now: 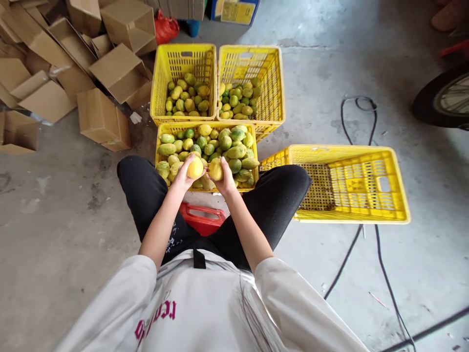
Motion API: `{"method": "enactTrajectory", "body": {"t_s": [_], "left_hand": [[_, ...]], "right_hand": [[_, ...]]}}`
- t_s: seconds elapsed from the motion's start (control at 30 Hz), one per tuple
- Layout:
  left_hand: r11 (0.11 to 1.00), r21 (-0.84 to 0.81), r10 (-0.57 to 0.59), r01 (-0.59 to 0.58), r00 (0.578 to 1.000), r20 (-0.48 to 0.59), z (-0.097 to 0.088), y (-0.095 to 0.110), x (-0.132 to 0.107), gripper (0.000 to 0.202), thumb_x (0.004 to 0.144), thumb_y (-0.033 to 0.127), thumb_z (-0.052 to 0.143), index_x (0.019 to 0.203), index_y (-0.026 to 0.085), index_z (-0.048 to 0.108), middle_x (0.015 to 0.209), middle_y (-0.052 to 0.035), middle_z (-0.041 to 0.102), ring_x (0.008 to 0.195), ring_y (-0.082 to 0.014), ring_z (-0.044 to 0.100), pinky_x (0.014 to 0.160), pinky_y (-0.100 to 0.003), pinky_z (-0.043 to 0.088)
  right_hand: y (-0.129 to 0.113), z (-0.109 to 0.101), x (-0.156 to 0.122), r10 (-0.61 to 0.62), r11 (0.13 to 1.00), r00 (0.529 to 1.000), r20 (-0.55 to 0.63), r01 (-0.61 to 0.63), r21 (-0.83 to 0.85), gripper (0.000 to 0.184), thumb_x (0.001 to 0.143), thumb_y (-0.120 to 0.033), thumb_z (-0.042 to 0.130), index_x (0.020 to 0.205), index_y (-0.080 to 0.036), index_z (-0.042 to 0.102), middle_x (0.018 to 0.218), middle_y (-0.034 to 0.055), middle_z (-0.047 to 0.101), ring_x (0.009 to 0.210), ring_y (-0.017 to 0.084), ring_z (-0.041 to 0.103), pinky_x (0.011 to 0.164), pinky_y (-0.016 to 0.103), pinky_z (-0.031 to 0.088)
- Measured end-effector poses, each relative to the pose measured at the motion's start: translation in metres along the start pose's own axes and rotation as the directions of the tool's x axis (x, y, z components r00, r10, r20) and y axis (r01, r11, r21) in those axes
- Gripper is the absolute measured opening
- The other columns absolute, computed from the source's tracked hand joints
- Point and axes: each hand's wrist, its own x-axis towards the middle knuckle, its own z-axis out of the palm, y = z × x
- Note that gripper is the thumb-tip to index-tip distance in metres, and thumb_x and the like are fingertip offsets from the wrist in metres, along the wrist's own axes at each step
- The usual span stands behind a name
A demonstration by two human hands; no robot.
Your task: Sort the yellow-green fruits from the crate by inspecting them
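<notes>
My left hand [183,174] is closed around a round yellow fruit [195,167] that looks like a lemon. A second yellow lemon [216,169], with a greenish tinge, sits in my right hand [226,179], its fingers wrapped round the side. Both hands are close together above the near edge of a full yellow crate [160,129]. Green and yellow lemons [237,151] of round and long shapes fill that crate between my knees.
Behind it stand two yellow crates, left [183,49] and right [277,83], partly filled with lemons. At right an empty yellow crate [366,183] lies near a black cable [384,274] and a wheel [445,100]. Cardboard boxes [98,117] pile up at left. A red stool [201,222] shows beneath me.
</notes>
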Motion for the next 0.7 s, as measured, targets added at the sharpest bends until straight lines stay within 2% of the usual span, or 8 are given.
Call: {"method": "enactTrajectory", "body": {"t_s": [0.07, 0.13, 0.27, 0.43, 0.5, 0.57, 0.63, 0.7], "left_hand": [[1.0, 0.021, 0.017, -0.018, 1.0, 0.012, -0.001, -0.002, 0.0, 0.013, 0.115, 0.025, 0.072, 0.102, 0.025, 0.073, 0.09, -0.0051, 0.078, 0.125, -0.0286, 0.086, 0.123, -0.04, 0.067], [1.0, 0.018, 0.016, -0.015, 1.0, -0.007, -0.001, -0.002, 0.0, 0.016, 0.117, 0.027, 0.068, 0.101, 0.026, 0.071, 0.089, -0.0035, 0.077, 0.125, -0.0275, 0.086, 0.119, -0.038, 0.07], [0.999, -0.054, -0.002, -0.002, 0.998, -0.068, 0.0, 0.002, 0.001, 0.015, 0.118, 0.03, 0.065, 0.106, 0.027, 0.073, 0.095, -0.0038, 0.079, 0.127, -0.0267, 0.085, 0.114, -0.037, 0.072], [0.994, -0.112, -0.016, 0.005, 0.996, -0.093, -0.001, 0.003, 0.005, 0.008, 0.115, 0.034, 0.072, 0.115, 0.028, 0.077, 0.106, -0.0078, 0.084, 0.132, -0.0324, 0.084, 0.114, -0.046, 0.075], [0.994, -0.105, -0.024, 0.016, 0.997, -0.077, -0.002, 0.002, 0.007, 0.014, 0.112, 0.04, 0.079, 0.116, 0.027, 0.077, 0.113, -0.0099, 0.085, 0.136, -0.0348, 0.083, 0.115, -0.048, 0.074], [0.996, -0.093, -0.003, -0.001, 0.999, -0.052, -0.003, 0.0, 0.008, 0.024, 0.106, 0.044, 0.089, 0.118, 0.027, 0.077, 0.122, -0.0111, 0.086, 0.139, -0.0355, 0.082, 0.115, -0.048, 0.073], [0.996, -0.085, 0.029, -0.031, 0.999, -0.031, -0.004, -0.002, 0.008, 0.026, 0.103, 0.04, 0.093, 0.116, 0.027, 0.076, 0.128, -0.0109, 0.085, 0.14, -0.0337, 0.082, 0.115, -0.047, 0.073], [0.995, -0.083, 0.06, -0.062, 0.998, -0.023, -0.005, -0.003, 0.007, 0.02, 0.102, 0.029, 0.091, 0.11, 0.026, 0.074, 0.13, -0.0097, 0.084, 0.139, -0.0305, 0.082, 0.116, -0.045, 0.072]], "right_hand": [[0.0, 0.004, -0.002, 0.003, 1.0, 0.998, -0.057, -0.001, 0.029, 0.04, 0.091, -0.046, 0.095, 0.11, -0.031, 0.063, 0.093, -0.0026, 0.079, 0.106, 0.028, 0.089, 0.083, 0.037, 0.08], [-0.002, 0.008, -0.005, 0.023, 0.997, 0.994, -0.105, -0.016, 0.071, 0.032, 0.093, -0.036, 0.092, 0.109, -0.03, 0.064, 0.093, -0.0022, 0.078, 0.106, 0.027, 0.089, 0.082, 0.036, 0.08], [-0.013, 0.015, -0.012, 0.084, 0.989, 0.985, -0.152, -0.064, 0.13, 0.009, 0.108, -0.031, 0.076, 0.105, -0.028, 0.069, 0.087, -0.0004, 0.076, 0.096, 0.025, 0.088, 0.077, 0.033, 0.081], [-0.019, 0.019, -0.015, 0.143, 0.986, 0.972, -0.186, -0.124, 0.113, 0.03, 0.122, -0.039, 0.054, 0.103, -0.027, 0.073, 0.083, 0.0044, 0.078, 0.097, 0.027, 0.089, 0.08, 0.038, 0.083], [-0.019, 0.019, -0.015, 0.151, 0.986, 0.971, -0.184, -0.135, 0.096, 0.032, 0.122, -0.044, 0.056, 0.104, -0.026, 0.075, 0.083, 0.0061, 0.079, 0.1, 0.029, 0.09, 0.079, 0.04, 0.083], [-0.018, 0.019, -0.016, 0.13, 0.99, 0.978, -0.165, -0.117, 0.084, 0.029, 0.12, -0.049, 0.065, 0.105, -0.026, 0.075, 0.084, 0.0054, 0.081, 0.101, 0.03, 0.09, 0.08, 0.042, 0.083], [-0.019, 0.02, -0.018, 0.101, 0.993, 0.984, -0.144, -0.09, 0.08, 0.027, 0.119, -0.049, 0.071, 0.105, -0.026, 0.074, 0.086, 0.0029, 0.082, 0.101, 0.027, 0.089, 0.082, 0.038, 0.081], [-0.02, 0.021, -0.019, 0.082, 0.994, 0.987, -0.141, -0.071, 0.08, 0.023, 0.12, -0.042, 0.069, 0.103, -0.026, 0.071, 0.085, 0.0002, 0.08, 0.1, 0.023, 0.089, 0.082, 0.031, 0.078]]}}
